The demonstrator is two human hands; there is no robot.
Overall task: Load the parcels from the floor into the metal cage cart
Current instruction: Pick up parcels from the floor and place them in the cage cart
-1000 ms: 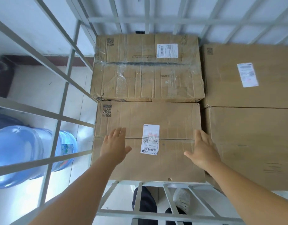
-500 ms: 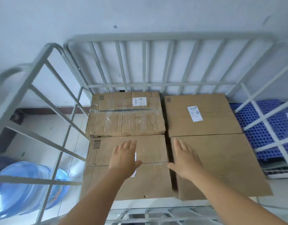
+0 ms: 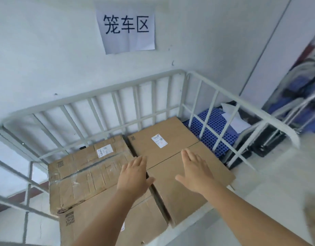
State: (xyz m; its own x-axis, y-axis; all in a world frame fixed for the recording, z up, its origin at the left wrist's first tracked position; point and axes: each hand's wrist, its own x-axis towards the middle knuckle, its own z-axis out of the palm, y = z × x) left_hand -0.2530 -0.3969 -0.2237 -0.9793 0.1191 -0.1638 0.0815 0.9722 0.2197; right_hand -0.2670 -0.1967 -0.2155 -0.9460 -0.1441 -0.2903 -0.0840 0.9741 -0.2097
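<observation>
- Metal cage cart [image 3: 92, 112]: white tubular frame with barred back and side walls, set against a pale wall; its near side appears open.
- Parcels, four seen, all brown cardboard cartons lying flat in one layer on the cart floor, packed edge to edge.
- Rear left carton [image 3: 89, 167]: creased, wrapped in clear tape, white label near its back edge (the most worn of the lot).
- Front left carton [image 3: 99, 221]: printed code at its left corner, partly hidden by the left forearm.
- Right carton [image 3: 163, 148]: smooth, white label on top, a seam line across the middle; it cannot be told whether this is one long box or two set end to end.
- Left hand [image 3: 133, 174]: fingers straight and together, palm down, nothing held; whether it touches the cartons cannot be told.
- Right hand [image 3: 194, 171]: flat, fingers spread slightly, over the right carton, nothing gripped.
- Handling, as judged: cartons are stiff but dent at the corners; weight is unknown, so moderate load is assumed. Hold is best taken at two opposite lower edges, palms under; taped faces may be slippery.
- Paper sign [image 3: 126, 29] is fixed to the wall above.
- Blue perforated pallet [image 3: 213, 125] lies beyond the right bars.
</observation>
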